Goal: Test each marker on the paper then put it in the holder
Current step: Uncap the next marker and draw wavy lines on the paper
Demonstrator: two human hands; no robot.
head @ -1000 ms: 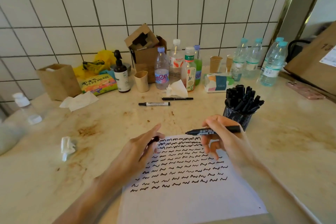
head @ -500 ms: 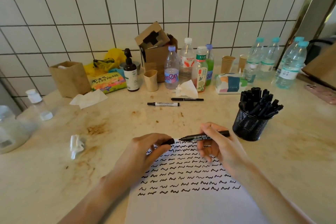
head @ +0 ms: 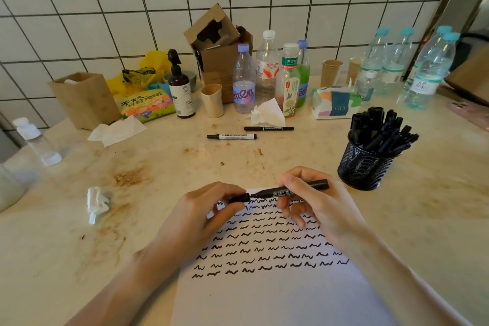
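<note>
My right hand (head: 315, 204) grips a black marker (head: 299, 189) lying level above the top edge of the white paper (head: 275, 294). My left hand (head: 206, 214) pinches the marker's black cap (head: 239, 198), which meets the marker's tip end. Rows of black squiggles cover the upper part of the paper. A black mesh holder (head: 363, 167) packed with several black markers stands to the right of my right hand. Two more markers lie farther back on the counter: a white-barrelled one (head: 231, 136) and a thin black one (head: 268, 128).
Bottles (head: 244, 82), paper cups (head: 330, 71), a tissue pack (head: 334, 102), a cardboard box (head: 219, 53) and a pump bottle (head: 181, 90) line the tiled wall. Crumpled tissues (head: 96, 204) lie at left. A clear bottle (head: 37, 140) stands near the left edge.
My hands came together: the left hand brought the cap up to the marker's tip, and the marker in my right hand moved left over the paper's top edge.
</note>
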